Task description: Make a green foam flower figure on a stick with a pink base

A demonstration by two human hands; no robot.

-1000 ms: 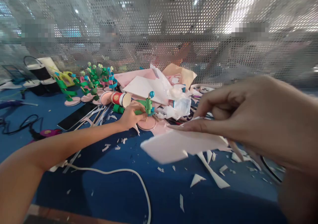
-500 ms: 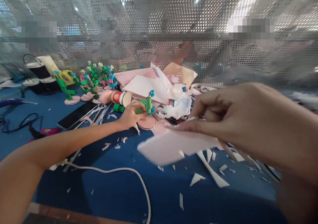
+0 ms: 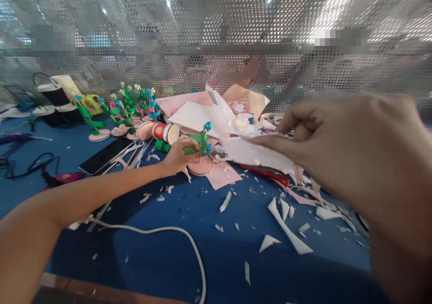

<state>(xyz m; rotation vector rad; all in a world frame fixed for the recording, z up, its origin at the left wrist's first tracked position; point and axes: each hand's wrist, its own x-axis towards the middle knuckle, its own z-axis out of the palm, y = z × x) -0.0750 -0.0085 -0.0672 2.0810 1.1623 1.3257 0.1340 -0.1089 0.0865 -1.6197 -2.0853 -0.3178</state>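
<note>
My left hand (image 3: 178,154) reaches far across the blue table (image 3: 162,254) and pinches the green stem of a paper flower figure (image 3: 202,143) that stands on a round pink base (image 3: 201,166). My right hand (image 3: 354,155) is raised close to the camera. Its fingers are pressed onto a white sheet of paper (image 3: 256,153), holding it in the air above the table. Red-handled scissors (image 3: 266,172) lie on the table under that sheet.
Several finished green and blue paper figures (image 3: 118,113) stand at the back left. A heap of pink and white paper (image 3: 205,110) lies behind. A phone (image 3: 103,156), a white cable (image 3: 162,232), black cups (image 3: 54,99) and white scraps (image 3: 286,230) are scattered about. A perforated metal screen (image 3: 216,38) closes the back.
My right hand has lifted the white sheet up and away from me, uncovering the red scissors and scraps. My left hand has stayed on the flower figure.
</note>
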